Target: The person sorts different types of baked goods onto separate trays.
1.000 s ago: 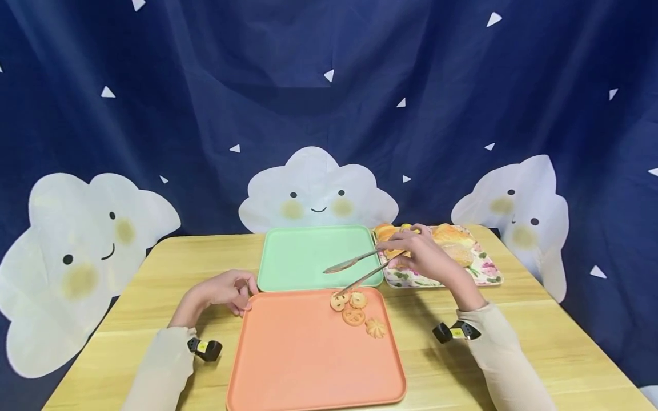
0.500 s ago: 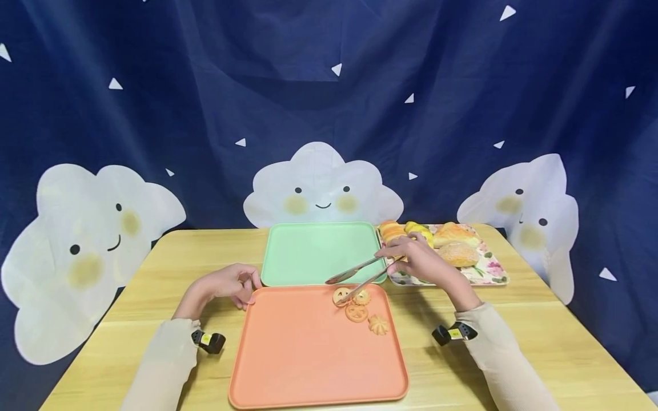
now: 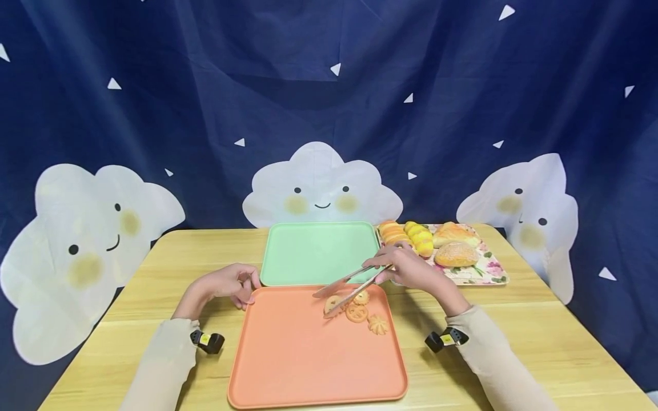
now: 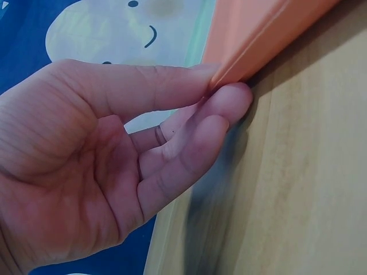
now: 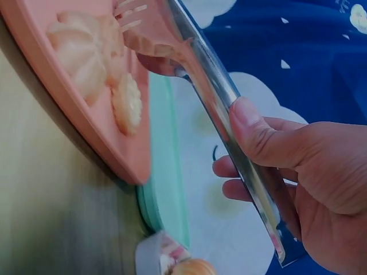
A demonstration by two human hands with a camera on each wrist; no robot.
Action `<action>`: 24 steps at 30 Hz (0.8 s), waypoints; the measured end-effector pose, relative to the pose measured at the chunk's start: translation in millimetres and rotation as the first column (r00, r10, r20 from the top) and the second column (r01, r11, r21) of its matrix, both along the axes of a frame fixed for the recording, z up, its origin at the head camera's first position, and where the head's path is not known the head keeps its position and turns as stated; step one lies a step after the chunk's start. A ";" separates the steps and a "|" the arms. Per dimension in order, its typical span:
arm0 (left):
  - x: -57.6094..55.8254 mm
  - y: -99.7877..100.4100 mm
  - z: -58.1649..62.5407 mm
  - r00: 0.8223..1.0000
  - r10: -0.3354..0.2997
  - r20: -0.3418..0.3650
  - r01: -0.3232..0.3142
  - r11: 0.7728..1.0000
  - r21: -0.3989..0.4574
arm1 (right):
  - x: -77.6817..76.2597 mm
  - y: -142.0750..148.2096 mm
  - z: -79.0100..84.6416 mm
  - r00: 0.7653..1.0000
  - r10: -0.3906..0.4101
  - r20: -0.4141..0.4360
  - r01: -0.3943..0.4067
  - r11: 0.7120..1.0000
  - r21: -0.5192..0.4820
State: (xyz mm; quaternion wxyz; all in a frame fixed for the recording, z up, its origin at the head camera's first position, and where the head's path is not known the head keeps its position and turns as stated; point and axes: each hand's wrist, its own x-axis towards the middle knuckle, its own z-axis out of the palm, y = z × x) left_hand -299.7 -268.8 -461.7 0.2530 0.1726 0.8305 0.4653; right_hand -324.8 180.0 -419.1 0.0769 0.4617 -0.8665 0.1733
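My left hand pinches the far left corner of the orange tray; the left wrist view has the thumb on the rim and a fingertip beneath. Metal tongs are in my right hand, thumb on one arm and fingers on the other. Their tips reach over the orange tray's far right part, parted on either side of a round cookie. Right beside it are a ring-shaped cookie and a pretzel-patterned cookie; a flower-shaped cookie lies nearer me.
Behind the orange tray is a mint green tray. To its right stands a floral tray with a striped roll, a yellow twisted bread and other breads. A wooden table carries them all, with a dark blue curtain behind.
My right hand and the tongs have come left and nearer me, further over the orange tray. The round cookie has shifted slightly left and nearer. My left hand keeps its place at the corner.
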 end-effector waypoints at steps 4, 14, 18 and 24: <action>0.5 -0.6 0.6 1.000 0.007 0.001 -0.007 1.000 -0.002 | 3.4 -4.4 1.0 1.000 0.030 -0.005 -0.030 1.000 0.009; 1.5 0.0 0.0 1.000 0.017 -0.006 -0.017 1.000 -0.010 | 4.5 0.4 6.3 0.998 -0.017 -0.064 0.018 1.000 0.017; 2.2 -0.8 -0.1 1.000 0.017 -0.014 -0.017 1.000 -0.012 | 5.3 -2.0 5.1 0.997 -0.027 -0.069 0.029 0.999 0.034; 3.1 0.3 0.2 1.000 0.013 -0.005 -0.013 1.000 0.009 | 6.4 -4.8 3.2 0.989 -0.032 -0.141 0.036 0.999 0.024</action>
